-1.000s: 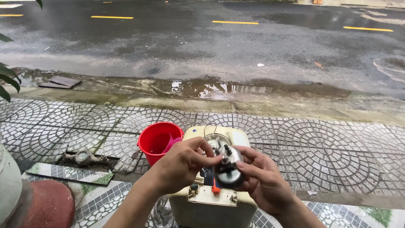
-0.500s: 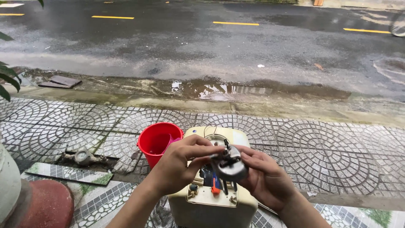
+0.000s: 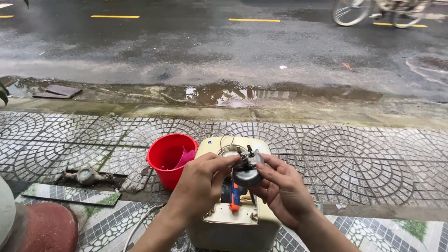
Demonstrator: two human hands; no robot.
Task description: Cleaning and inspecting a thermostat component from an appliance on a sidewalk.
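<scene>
A cream box-shaped appliance (image 3: 219,224) stands upright on the tiled ground in front of me. Above its open top, both hands hold a round grey metal part (image 3: 248,171) with small terminals on its upper side. My left hand (image 3: 200,186) pinches it from the left with thumb and fingers. My right hand (image 3: 280,189) cups it from the right and below. Orange and blue wires or connectors (image 3: 233,195) hang under the part into the appliance.
A red bucket (image 3: 164,158) with a pink item inside stands left of the appliance. A water meter (image 3: 86,175) lies in a pavement recess at left. Beyond the patterned paving is a puddled kerb and wet road, where a bicycle (image 3: 373,10) passes at top right.
The round part has been lifted slightly higher and turned between my hands. A bicycle has come into view on the road.
</scene>
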